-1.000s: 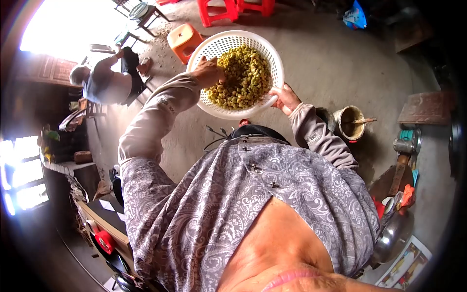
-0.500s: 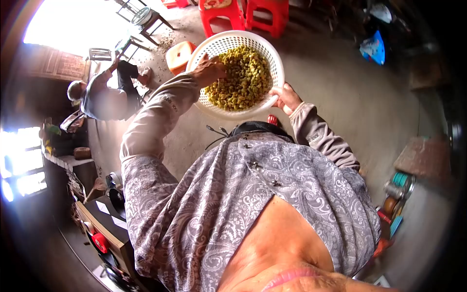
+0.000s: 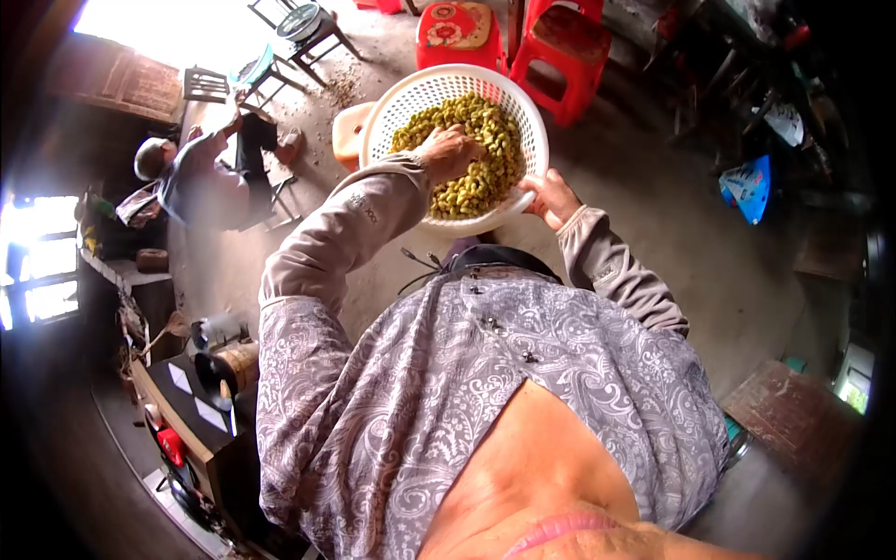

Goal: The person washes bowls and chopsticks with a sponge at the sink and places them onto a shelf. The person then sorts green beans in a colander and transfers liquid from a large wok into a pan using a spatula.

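A white perforated basket is held out in front of my body, with many small yellow-green pieces in it. My right hand grips the basket's rim at its lower right. Over the middle of the pieces lies my left hand, its fingers bent down into them. The fingertips are hidden, and what they hold, if anything, cannot be made out.
Red stools stand beyond the basket, and a pale stool is beside it. Another person sits at the left. A blue bag lies at the right. A cabinet stands at the lower left.
My left hand has moved right, from the basket's left side to the middle of the pieces. The view has shifted, and the red stools now appear farther right and lower.
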`<state>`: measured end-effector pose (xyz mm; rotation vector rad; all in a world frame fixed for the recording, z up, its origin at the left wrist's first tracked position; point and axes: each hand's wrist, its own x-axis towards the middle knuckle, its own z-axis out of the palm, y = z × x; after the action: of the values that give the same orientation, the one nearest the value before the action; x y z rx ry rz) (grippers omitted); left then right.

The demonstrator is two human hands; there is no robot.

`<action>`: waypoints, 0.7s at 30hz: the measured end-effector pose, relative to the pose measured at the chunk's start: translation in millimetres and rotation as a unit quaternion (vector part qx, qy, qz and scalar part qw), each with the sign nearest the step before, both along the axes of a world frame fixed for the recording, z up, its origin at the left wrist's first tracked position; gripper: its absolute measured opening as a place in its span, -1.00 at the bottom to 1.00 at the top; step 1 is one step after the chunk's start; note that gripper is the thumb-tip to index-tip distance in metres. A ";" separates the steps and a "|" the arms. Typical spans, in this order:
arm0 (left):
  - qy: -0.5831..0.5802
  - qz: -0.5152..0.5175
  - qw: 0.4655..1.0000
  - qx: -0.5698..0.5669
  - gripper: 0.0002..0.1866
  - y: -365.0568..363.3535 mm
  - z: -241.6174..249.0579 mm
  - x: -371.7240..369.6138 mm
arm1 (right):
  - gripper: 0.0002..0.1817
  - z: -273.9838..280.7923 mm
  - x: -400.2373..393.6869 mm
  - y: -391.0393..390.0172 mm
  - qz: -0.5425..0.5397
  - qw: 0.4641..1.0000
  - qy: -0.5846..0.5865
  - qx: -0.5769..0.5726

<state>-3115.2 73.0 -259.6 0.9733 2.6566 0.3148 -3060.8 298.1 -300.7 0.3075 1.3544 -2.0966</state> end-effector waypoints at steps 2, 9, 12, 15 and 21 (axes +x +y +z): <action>0.027 -0.016 0.999 0.044 -0.67 -1.6 18.1 73.8 | -0.68 31.8 95.6 -5.3 -0.006 1.000 0.012 0.013; -0.011 0.051 0.985 0.162 -0.58 -22.5 -2.2 27.5 | -0.63 31.8 82.6 -11.8 -0.059 0.998 0.016 -0.023; -0.008 0.062 0.996 0.062 -0.61 -26.0 7.9 39.8 | -0.62 24.8 77.6 -14.0 -0.041 0.999 0.005 -0.008; 0.050 0.091 0.995 -0.003 -0.60 -31.1 22.2 44.7 | -0.69 35.4 76.0 -22.4 -0.024 1.000 0.002 0.020; -0.007 0.220 0.971 0.095 -0.63 -68.3 -2.3 47.7 | -0.66 24.7 63.5 -36.2 0.016 1.000 -0.013 0.006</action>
<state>-3067.5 4.7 -261.9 0.4122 2.8474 0.6797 -2997.4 261.9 -276.0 0.3149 1.3491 -2.0509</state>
